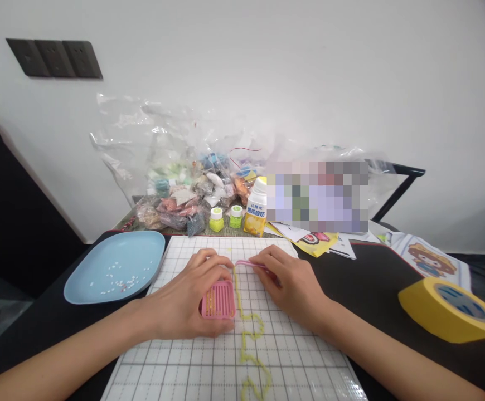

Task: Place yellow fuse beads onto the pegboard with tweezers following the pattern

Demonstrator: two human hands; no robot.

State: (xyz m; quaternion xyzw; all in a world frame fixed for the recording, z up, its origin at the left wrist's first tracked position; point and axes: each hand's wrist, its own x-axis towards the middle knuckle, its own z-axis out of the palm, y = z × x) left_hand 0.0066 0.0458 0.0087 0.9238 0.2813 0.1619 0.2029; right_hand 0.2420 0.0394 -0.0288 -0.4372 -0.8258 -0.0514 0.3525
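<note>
Two hands work over one gridded board [184, 367]: the left hand [188, 295] clasps one pink ribbed tray [223, 301]; the right hand [295, 281] pinches one pair of pink tweezers [246, 263], whether closed at the tips unclear. Between and nearer than both grips winds one yellow-green strand [238, 298]. Beyond them stand two small jars [216, 220] and one bottle [256, 209]; left, one blue plate [87, 267].
</note>
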